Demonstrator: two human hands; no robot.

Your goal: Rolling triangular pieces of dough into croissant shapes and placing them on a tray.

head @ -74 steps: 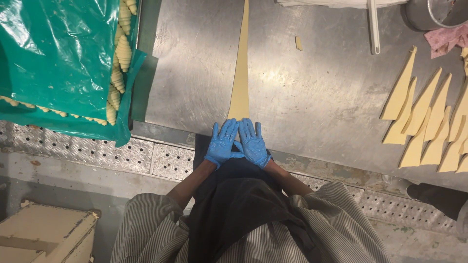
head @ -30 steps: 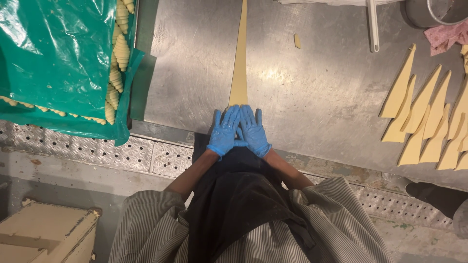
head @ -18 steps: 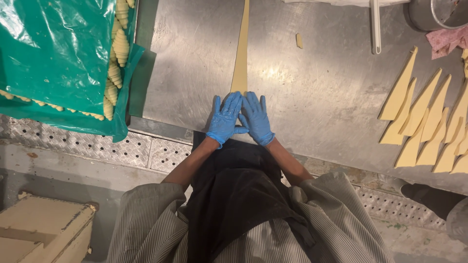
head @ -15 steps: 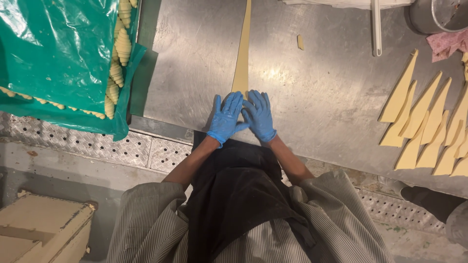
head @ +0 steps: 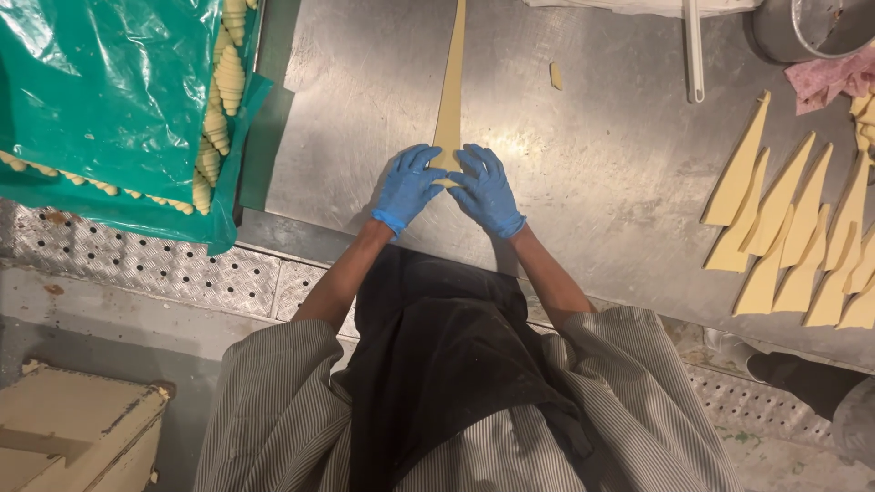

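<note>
On the steel worktable [head: 592, 173], directly in front of the person, a long thin dough triangle [head: 451, 82] lies lengthwise, its wide end under both gloved hands. Left hand [head: 407, 187]: blue glove, fingers spread and flat, pressing on the left side of the wide end; nothing clasped. Right hand [head: 488, 189]: blue glove, likewise flat and spread, on the right side of the wide end; fingertips of the two hands nearly meet over the dough. At far right, well apart, a row of cut dough triangles [head: 802, 237] overlaps. To the left, a tray of rolled croissants [head: 219, 100] sits partly under green plastic sheet [head: 100, 91]. Small dough scrap [head: 555, 76] lies near the strip's right.
</note>
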